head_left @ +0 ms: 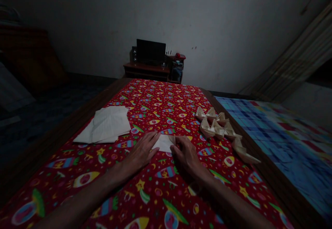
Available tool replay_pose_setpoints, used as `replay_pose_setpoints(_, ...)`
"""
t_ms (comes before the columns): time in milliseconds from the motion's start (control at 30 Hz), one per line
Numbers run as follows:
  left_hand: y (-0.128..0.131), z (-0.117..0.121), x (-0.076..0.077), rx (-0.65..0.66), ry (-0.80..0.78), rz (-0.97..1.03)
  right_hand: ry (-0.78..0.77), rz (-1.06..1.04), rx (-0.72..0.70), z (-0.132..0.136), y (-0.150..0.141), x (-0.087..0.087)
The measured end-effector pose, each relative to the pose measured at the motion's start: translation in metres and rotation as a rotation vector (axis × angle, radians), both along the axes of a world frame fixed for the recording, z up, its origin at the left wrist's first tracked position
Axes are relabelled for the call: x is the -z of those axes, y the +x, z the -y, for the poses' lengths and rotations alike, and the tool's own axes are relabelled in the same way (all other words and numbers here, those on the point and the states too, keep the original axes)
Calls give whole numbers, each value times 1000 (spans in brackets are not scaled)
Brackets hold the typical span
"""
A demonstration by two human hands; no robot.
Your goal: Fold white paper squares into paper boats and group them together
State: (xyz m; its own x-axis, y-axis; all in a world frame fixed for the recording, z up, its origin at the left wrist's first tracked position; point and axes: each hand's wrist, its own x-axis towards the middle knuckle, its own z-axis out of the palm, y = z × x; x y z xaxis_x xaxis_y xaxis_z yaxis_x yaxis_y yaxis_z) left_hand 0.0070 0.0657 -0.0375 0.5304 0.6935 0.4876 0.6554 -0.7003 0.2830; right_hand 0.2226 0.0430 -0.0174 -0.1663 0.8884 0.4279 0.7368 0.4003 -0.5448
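Observation:
A small folded sheet of white paper [163,143] lies on the red patterned cloth between my hands. My left hand [142,150] rests flat on the paper's left end with its fingers stretched out. At the right end, the curled fingers of my right hand [187,153] pinch the paper, where a corner looks turned over. Left of my hands is a pile of loose white sheets [110,124]. Several folded paper boats [219,129] sit in a cluster to the right, with one boat [243,151] lying closer to me.
The red cloth [166,191] covers a table with dark wooden edges [259,166]. Beyond its far end stands a low desk [147,70] with a black screen [151,51] and speakers. A blue checked cover [249,125] spreads out on the right. A brown cabinet [26,57] stands far left.

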Motion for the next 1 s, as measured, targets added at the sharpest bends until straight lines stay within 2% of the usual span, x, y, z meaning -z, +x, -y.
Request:
replay_pose_setpoints(167, -1, -1, 3, 31, -9, 22, 88, 2, -17, 1, 2, 6)
replay_pose_setpoints(300, 0, -1, 0, 21, -22, 25, 58, 9, -52, 3, 2, 7)
replay_pose_setpoints(433, 1, 1, -9, 33, 2, 55, 86, 6, -141, 6, 1, 4)
replay_pose_setpoints(600, 5, 8, -24, -1, 60, 61, 135, 13, -176, 8, 0, 3)
replay_pose_setpoints(767, 6, 12, -28, 22, -6, 10, 222, 10, -181, 8, 2, 4)
replay_pose_setpoints(900, 6, 11, -27, -2, -26, 133, 236, 121, -238, 8, 5, 4)
replay_pose_setpoints(1000, 6, 12, -33, -10, 39, 198, 287, 186, -227, 6, 6, -2)
